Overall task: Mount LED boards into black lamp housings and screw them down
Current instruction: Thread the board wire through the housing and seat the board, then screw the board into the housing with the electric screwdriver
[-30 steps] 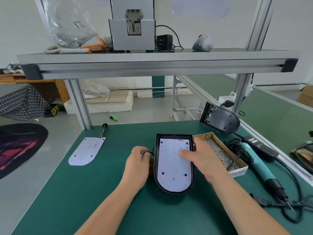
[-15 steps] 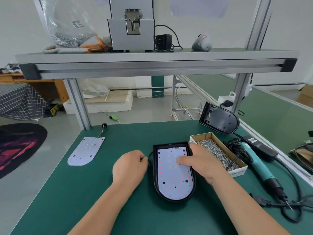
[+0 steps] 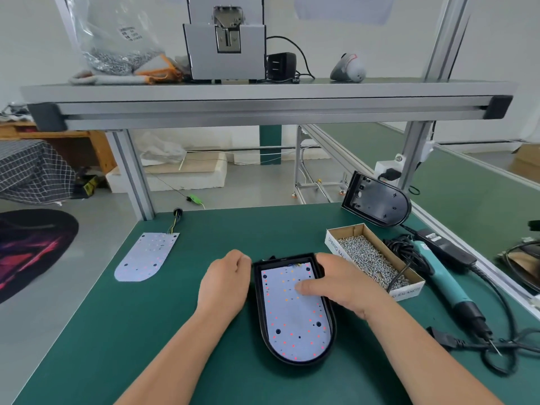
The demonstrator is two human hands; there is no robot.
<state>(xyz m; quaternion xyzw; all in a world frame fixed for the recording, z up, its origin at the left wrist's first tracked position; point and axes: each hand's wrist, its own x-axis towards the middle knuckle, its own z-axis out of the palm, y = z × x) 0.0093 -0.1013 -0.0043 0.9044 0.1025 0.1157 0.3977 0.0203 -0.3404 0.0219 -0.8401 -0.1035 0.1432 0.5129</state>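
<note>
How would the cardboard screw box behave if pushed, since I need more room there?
Probably heavy for its size: the screw box is nearly full of loose screws. It likely slides rather than tips, being low. Open top may spill if jolted.

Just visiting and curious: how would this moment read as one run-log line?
step: seat LED board in housing | right hand: thumb on board, fingers over housing rim | left hand: curled beside housing | screwdriver: idle

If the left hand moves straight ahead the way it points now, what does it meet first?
Probably nothing: the left hand would pass just beside the black housing corner, onto bare green mat.
</note>
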